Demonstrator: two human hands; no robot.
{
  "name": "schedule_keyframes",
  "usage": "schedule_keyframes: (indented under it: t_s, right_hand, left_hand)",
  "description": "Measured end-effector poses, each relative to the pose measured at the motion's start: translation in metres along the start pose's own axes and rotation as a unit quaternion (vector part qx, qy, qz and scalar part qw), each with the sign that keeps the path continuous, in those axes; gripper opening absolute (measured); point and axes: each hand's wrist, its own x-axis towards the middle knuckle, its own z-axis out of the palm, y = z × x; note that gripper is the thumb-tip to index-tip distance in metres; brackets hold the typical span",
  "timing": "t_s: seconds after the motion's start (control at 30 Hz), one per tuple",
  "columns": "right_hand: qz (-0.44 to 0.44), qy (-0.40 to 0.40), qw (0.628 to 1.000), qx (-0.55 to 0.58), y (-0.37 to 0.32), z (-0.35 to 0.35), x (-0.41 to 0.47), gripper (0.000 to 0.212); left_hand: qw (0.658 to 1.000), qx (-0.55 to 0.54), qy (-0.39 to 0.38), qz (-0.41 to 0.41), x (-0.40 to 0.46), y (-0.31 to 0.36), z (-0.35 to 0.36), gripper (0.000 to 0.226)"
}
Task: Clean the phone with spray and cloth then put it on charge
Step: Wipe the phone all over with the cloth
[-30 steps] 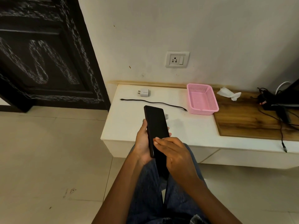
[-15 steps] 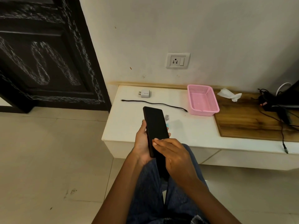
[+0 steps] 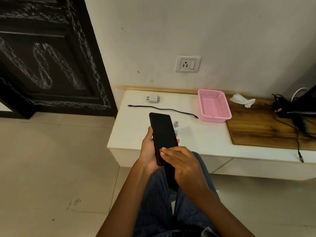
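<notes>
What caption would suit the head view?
Left hand holds black phone; right hand wipes its screen with a dark cloth.

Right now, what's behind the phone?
Past the phone, a small spray bottle on the white table peeks out; its lower part is hidden. Left hand fingers wrap behind, mostly covered.

A black phone (image 3: 162,132) with a dark screen stands tilted at frame centre, with a white charger plug (image 3: 153,98) and a black cable (image 3: 162,109) lying on the white shelf above it.

Pink basket (image 3: 214,106) on white shelf (image 3: 136,127); dark door (image 3: 42,57) left.
</notes>
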Motion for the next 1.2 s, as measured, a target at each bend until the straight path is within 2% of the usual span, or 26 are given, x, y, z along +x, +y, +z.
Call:
schedule_keyframes:
  t_s: [0.13,0.4,0.63,0.73,0.83,0.93,1.07,1.2]
  right_hand:
    - [0.041,0.010,0.999,-0.021,0.007,0.001,0.016,0.022]
    - [-0.019,0.007,0.999,0.036,-0.006,0.007,-0.002,0.021]
    - [0.015,0.010,0.999,-0.030,0.013,-0.001,0.023,0.021]
    - [0.001,0.021,1.000,-0.006,0.000,0.011,0.019,0.018]
    - [-0.022,0.016,0.999,0.038,-0.007,0.013,0.007,0.025]
    - [-0.044,-0.005,0.999,0.020,0.005,0.003,0.003,0.022]
    - [-0.035,0.002,0.999,-0.015,0.022,-0.013,0.013,0.031]
    - [-0.019,0.011,0.999,-0.035,0.019,-0.011,0.022,0.019]
  left_hand:
    - [1.000,0.007,0.000,-0.004,0.000,0.001,0.005,0.075]
    - [1.000,-0.017,-0.014,0.016,0.000,0.002,-0.004,0.077]
    - [1.000,-0.007,-0.014,0.014,0.000,0.002,0.001,0.079]
    - [1.000,-0.014,-0.017,0.014,0.001,0.001,-0.002,0.079]
    - [0.999,-0.019,-0.019,0.025,0.001,0.001,-0.008,0.079]
    - [0.999,-0.017,-0.026,0.024,-0.001,0.002,-0.008,0.080]
    - [0.999,-0.006,-0.032,0.008,-0.001,0.004,-0.004,0.083]
    - [1.000,0.004,-0.017,0.011,0.004,0.001,-0.002,0.082]
